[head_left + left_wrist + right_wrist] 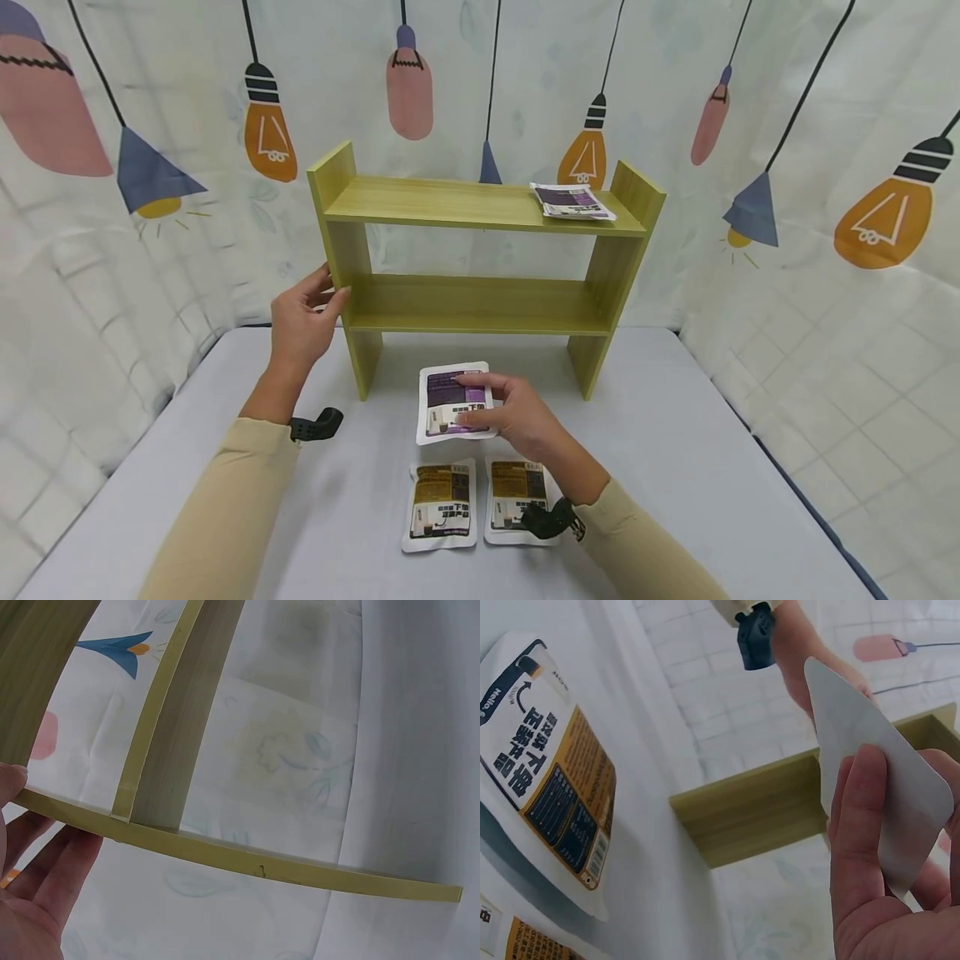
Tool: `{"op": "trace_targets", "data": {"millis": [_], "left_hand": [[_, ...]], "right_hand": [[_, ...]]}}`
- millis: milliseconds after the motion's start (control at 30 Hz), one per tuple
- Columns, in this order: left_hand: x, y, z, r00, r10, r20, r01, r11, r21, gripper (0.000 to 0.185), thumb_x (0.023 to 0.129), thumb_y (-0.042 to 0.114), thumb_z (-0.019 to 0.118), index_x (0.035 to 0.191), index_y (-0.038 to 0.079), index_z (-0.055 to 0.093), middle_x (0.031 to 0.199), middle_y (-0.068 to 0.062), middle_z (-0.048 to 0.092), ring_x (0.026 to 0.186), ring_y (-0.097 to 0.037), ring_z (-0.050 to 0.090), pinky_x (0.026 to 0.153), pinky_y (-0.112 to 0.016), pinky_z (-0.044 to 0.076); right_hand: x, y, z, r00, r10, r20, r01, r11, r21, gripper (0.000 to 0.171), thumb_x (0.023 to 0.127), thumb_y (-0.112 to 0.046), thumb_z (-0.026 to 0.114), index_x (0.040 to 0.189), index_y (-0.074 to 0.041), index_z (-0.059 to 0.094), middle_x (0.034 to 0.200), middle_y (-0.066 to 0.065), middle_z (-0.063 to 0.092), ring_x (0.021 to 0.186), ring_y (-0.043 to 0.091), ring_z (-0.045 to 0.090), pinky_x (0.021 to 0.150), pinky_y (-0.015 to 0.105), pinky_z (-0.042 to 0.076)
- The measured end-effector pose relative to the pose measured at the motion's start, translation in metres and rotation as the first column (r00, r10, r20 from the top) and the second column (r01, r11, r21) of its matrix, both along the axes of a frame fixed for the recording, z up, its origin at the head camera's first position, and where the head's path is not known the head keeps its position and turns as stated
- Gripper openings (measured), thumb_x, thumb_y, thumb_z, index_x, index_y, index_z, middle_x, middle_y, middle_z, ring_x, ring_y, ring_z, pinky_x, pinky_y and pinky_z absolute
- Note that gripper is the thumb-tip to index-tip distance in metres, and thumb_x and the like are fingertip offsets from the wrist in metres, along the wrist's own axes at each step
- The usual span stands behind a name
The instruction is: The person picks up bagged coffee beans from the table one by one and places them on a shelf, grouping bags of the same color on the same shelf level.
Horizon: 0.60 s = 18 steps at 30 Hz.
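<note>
Purple pouch (440, 418) is in the right hand (521, 417), fingers clamped on its right side, in front of the shelf (465, 306); left hand (302, 323) has fingers clamped on the shelf's left side; brown pouches (442, 502) lie on the counter (675, 417).

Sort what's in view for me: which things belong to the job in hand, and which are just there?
Likely part of the job:
purple-labelled pouch, pinched by the right hand
shelf unit, gripped by the left hand
brown-labelled pouches
another purple-labelled pouch, on the upper board

Just there:
table
lamp-print backdrop
black wrist devices
</note>
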State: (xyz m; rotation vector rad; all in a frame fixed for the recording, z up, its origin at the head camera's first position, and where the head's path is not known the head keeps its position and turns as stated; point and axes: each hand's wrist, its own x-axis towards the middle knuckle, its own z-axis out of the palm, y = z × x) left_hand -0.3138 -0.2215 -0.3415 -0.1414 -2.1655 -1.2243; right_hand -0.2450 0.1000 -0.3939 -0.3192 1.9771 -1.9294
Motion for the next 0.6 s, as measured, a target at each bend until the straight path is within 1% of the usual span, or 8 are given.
{"op": "trace_targets", "data": {"millis": [167, 400, 600], "left_hand": [[0.000, 0.000, 0.000, 1.000, -0.003, 0.000, 0.003, 1.000, 0.001, 0.049, 0.101, 0.032, 0.065, 0.149, 0.033, 0.054, 0.138, -0.007, 0.068, 0.115, -0.028, 0.072, 0.094, -0.043, 0.059], [0.001, 0.000, 0.000, 1.000, -0.002, 0.009, 0.002, 1.000, 0.001, 0.050, 0.101, 0.033, 0.065, 0.150, 0.032, 0.053, 0.139, -0.007, 0.067, 0.116, -0.028, 0.072, 0.093, -0.045, 0.059], [0.001, 0.000, 0.001, 1.000, -0.005, 0.011, 0.005, 1.000, 0.006, 0.050, 0.101, 0.033, 0.065, 0.150, 0.032, 0.053, 0.139, -0.007, 0.067, 0.116, -0.028, 0.072, 0.095, -0.044, 0.059]], "right_hand": [[0.001, -0.001, 0.007, 1.000, 0.007, 0.007, -0.006, 0.999, -0.037, 0.059, 0.083, 0.004, 0.081, 0.138, -0.012, 0.066, 0.127, 0.016, 0.059, 0.101, 0.023, 0.070, 0.085, 0.035, 0.064], [0.002, -0.002, 0.018, 1.000, 0.010, -0.012, -0.011, 0.999, -0.053, 0.063, 0.083, 0.006, 0.079, 0.142, -0.013, 0.063, 0.127, 0.015, 0.060, 0.103, 0.021, 0.068, 0.085, 0.032, 0.063], [0.002, -0.003, 0.029, 1.000, 0.018, -0.005, -0.019, 0.996, -0.088, 0.064, 0.084, 0.009, 0.077, 0.143, -0.010, 0.061, 0.125, 0.014, 0.059, 0.103, 0.021, 0.068, 0.085, 0.030, 0.063]]}}
